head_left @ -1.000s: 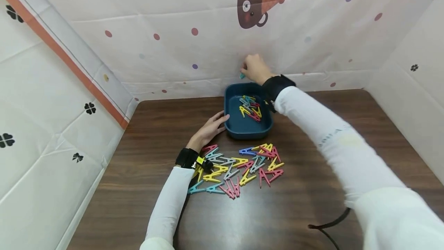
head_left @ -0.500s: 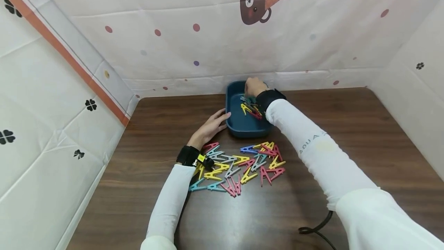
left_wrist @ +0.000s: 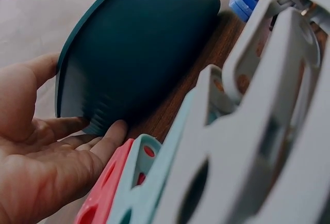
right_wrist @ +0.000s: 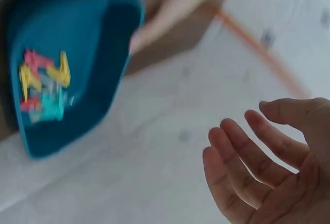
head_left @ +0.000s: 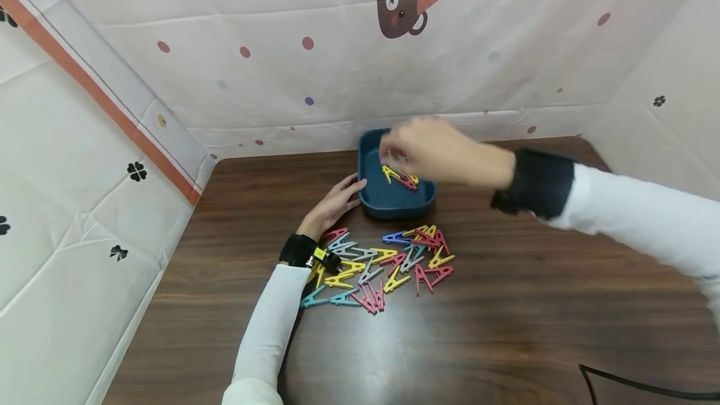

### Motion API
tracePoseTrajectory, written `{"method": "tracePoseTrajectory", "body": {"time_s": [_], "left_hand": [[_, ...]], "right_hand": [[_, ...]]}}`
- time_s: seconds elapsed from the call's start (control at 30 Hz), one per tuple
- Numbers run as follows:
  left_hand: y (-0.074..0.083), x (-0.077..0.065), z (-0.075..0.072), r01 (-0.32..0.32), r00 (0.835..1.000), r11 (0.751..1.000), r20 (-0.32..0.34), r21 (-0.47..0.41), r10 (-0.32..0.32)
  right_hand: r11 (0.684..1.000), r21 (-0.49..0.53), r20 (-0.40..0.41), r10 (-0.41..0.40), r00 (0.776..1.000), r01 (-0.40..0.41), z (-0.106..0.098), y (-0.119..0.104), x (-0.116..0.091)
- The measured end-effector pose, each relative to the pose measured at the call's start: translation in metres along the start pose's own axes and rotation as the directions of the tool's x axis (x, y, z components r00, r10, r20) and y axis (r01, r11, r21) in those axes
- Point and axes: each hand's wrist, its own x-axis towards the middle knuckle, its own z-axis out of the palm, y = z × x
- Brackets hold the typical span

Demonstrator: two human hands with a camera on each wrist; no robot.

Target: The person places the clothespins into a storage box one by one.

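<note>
L hand [head_left: 332,204]: flat on the brown table [head_left: 506,305], fingers straight and relaxed, tips touching the near-left outer wall of the dark teal tray [head_left: 394,205], gripping nothing; wrist lies just beside the loose heap of coloured clothespins [head_left: 382,264], approx. 25–30 pcs in pink, yellow, grey, teal and blue, spread on the table in front of the tray. Tray: at back of table near the dotted white backdrop [head_left: 315,49], holds a few clothespins in tray [head_left: 400,177], yellow/red/teal. R hand [head_left: 433,152]: raised over the tray, blurred in head view; wrist view shows fingers loosely spread, palm bare, nothing held.
</note>
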Motion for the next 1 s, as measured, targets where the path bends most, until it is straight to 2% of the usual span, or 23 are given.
{"method": "tracePoseTrajectory", "body": {"time_s": [0.07, 0.17, 0.3, 0.43, 0.53, 0.8, 0.9, 1.0], "left_hand": [[0.0, 0.0, 0.0, -0.001, 1.0, 1.0, -0.009, 0.001, 0.001], [-0.001, 0.0, 0.0, -0.002, 1.0, 1.0, -0.017, -0.001, 0.002], [-0.004, 0.0, 0.002, -0.005, 1.0, 1.0, -0.005, 0.004, 0.005], [-0.007, -0.002, 0.004, 0.014, 1.0, 1.0, -0.006, 0.002, -0.014], [-0.007, -0.003, 0.004, 0.015, 1.0, 1.0, -0.013, -0.001, -0.015], [-0.004, -0.001, 0.003, -0.009, 1.0, 1.0, -0.01, 0.003, 0.009], [-0.003, -0.001, 0.003, 0.004, 1.0, 1.0, -0.014, 0.005, -0.004], [-0.002, 0.0, 0.003, 0.012, 1.0, 1.0, -0.018, 0.003, -0.012]], "right_hand": [[0.998, 0.003, 0.042, -0.063, 0.997, 0.063, 0.018, -0.012, -0.023], [0.993, 0.034, 0.111, -0.119, 0.987, 0.116, 0.061, -0.014, -0.057], [0.994, 0.031, 0.213, -0.108, 0.971, 0.104, 0.117, 0.0, -0.092], [0.995, 0.005, 0.211, -0.102, 0.972, 0.103, 0.141, 0.01, -0.108], [0.994, 0.019, 0.18, -0.105, 0.978, 0.103, 0.144, 0.014, -0.11], [0.996, 0.034, 0.197, -0.092, 0.976, 0.087, 0.131, 0.014, -0.104], [0.995, 0.036, 0.156, -0.102, 0.982, 0.098, 0.113, 0.014, -0.095], [0.993, -0.007, 0.07, -0.119, 0.99, 0.12, 0.083, 0.016, -0.076]]}}
